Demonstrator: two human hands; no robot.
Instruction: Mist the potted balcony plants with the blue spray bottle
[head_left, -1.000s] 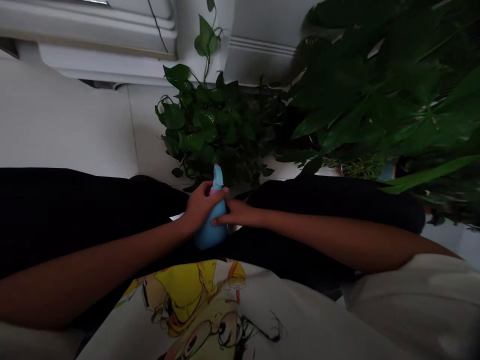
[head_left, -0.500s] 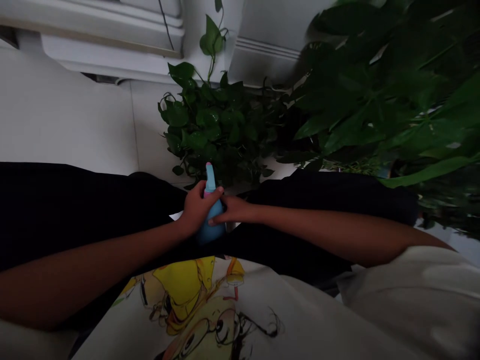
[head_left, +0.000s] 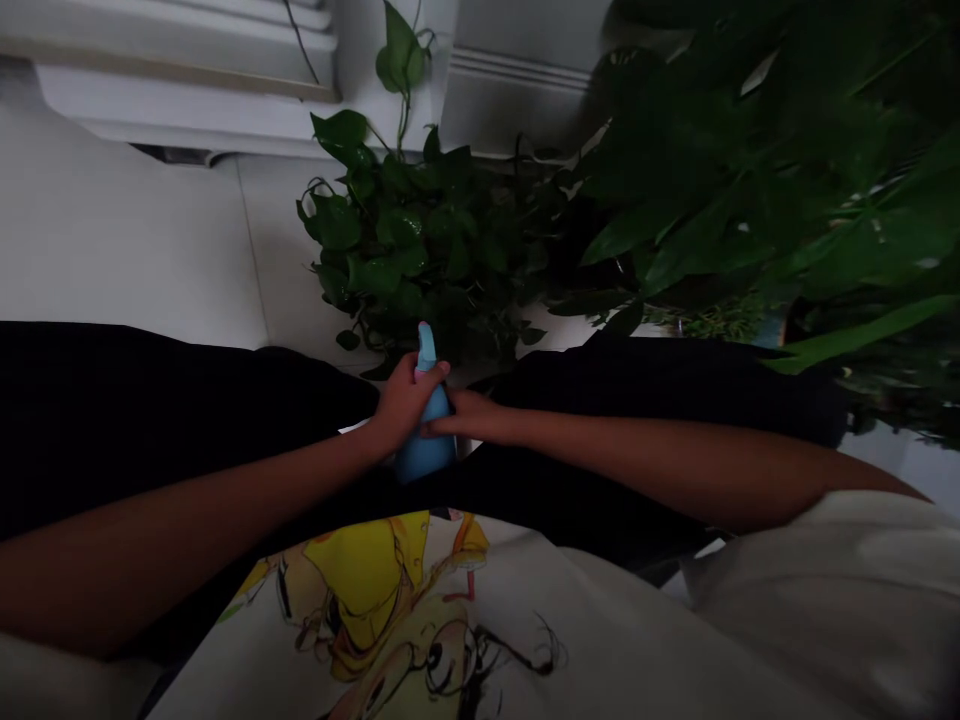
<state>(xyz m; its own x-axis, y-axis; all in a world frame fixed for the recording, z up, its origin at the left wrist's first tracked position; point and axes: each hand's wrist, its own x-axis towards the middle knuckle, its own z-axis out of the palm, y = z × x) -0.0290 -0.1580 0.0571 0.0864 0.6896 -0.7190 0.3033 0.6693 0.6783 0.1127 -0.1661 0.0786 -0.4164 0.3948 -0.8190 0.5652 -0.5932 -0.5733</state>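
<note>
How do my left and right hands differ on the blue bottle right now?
The left hand grips high, at the neck of the blue bottle; the right hand sits lower, at its body. The left hand's fingers curl round; the right hand's stretch flat across. Both touch the bottle.

Bottle between the knees, plants beyond

The light-blue plastic spray bottle (head_left: 426, 445) stands upright between the person's black-trousered legs (head_left: 150, 420), with the left hand (head_left: 401, 400) wrapped around its left side and neck and the right hand (head_left: 469, 418) touching its right side. Just behind it sits the small green heart-leaved vine plant (head_left: 420, 240), and the large dark broad-leaved plant (head_left: 750, 180) spreads to the right. The pale tiled floor (head_left: 112, 240) lies to the left, with the white wall moulding (head_left: 187, 60) behind.
</note>
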